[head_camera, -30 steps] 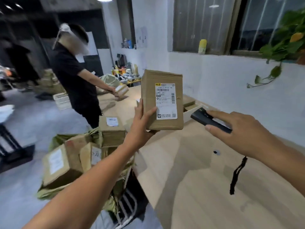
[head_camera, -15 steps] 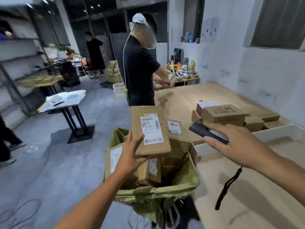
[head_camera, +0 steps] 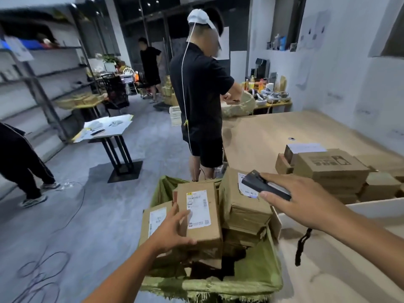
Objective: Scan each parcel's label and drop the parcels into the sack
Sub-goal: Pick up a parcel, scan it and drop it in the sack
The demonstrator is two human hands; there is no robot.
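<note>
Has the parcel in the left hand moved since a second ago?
Yes. The parcel has gone from over the table leftward and down, into the green sack, the left hand on it.

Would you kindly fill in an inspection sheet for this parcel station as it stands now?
Surface: light wooden table.
Job's things: labelled parcel atop other parcels in the green sack; stacked boxes on the table's right.
Clutter: bottles and shoes on the far side table.
Grippers: left hand holds the parcel; right hand holds the scanner.
Cables: black strap hangs below the right hand; cable loops on the floor.
Surroundings: person in black at the table, another at the back, a third on the left; shelving; small table with papers.
</note>
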